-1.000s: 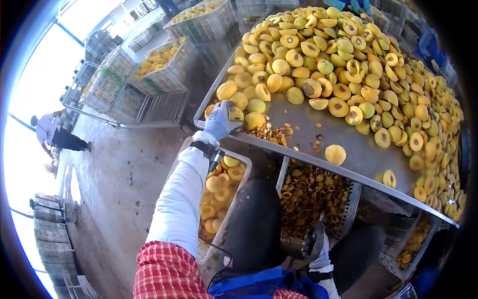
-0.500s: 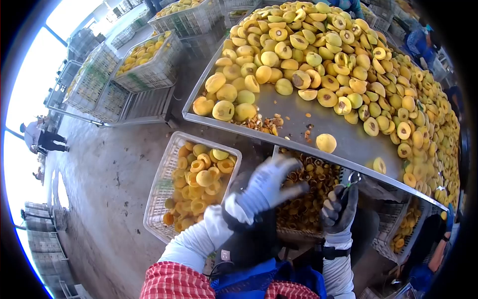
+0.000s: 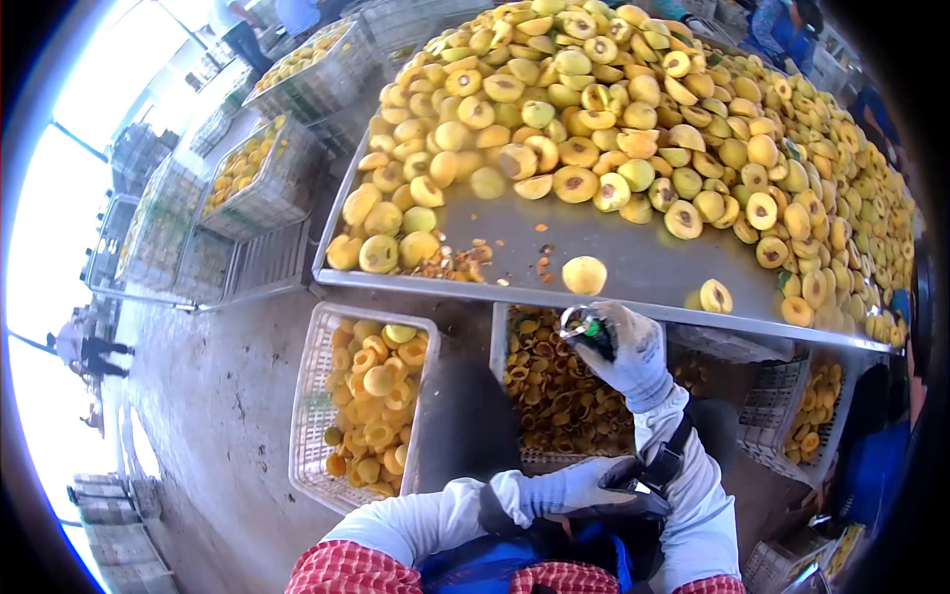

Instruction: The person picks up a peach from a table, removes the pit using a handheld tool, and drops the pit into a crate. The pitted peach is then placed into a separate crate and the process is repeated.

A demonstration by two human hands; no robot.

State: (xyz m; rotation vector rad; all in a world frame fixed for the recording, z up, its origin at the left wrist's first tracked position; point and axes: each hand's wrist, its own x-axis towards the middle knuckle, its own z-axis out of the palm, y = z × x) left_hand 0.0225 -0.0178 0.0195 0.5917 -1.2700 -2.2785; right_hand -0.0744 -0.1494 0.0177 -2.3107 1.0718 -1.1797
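My right hand (image 3: 630,353), in a white and dark glove, is closed around a small tool (image 3: 584,327) with a metal loop and a green and black part. It is at the near edge of the metal table (image 3: 445,288), above a crate of dark yellow pieces (image 3: 559,396). Low in the view, my gloved left hand (image 3: 584,485) reaches across my lap to the black band (image 3: 668,462) on my right wrist; its fingertips are dark and partly hidden, so its grip is unclear. A pale yellow fruit half (image 3: 584,275) lies on the table just beyond the tool.
Halved fruit (image 3: 633,109) is heaped across the table. A white crate of fruit (image 3: 371,396) stands on the floor at left, another crate (image 3: 816,411) at right. Stacked crates (image 3: 252,178) stand on a rack at upper left. Other people (image 3: 782,30) are beyond the table.
My right hand has risen leftward to the table edge with the tool. My left hand has dropped from over the crates to near my right wrist. The view has shifted.
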